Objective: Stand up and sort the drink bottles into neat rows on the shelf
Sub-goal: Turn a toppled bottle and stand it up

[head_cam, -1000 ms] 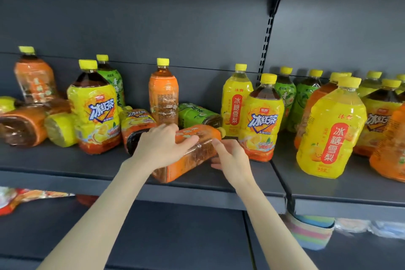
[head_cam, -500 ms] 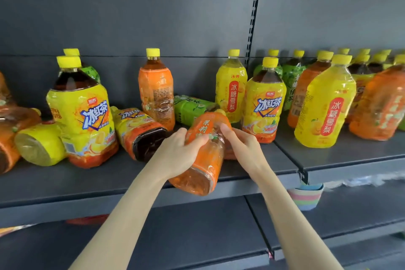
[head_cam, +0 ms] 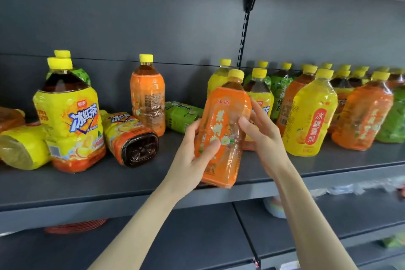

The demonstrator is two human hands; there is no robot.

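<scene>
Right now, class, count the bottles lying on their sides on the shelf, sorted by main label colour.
Orange bottle: 1
Yellow bottles: 2
Green bottle: 1
Total: 4

Orange bottle (head_cam: 221, 136) raised from lying on the shelf (head_cam: 131, 184) to nearly upright at frame centre, cap now uppermost, left hand (head_cam: 192, 160) shifted to its lower body, right hand (head_cam: 260, 136) beside its label
</scene>
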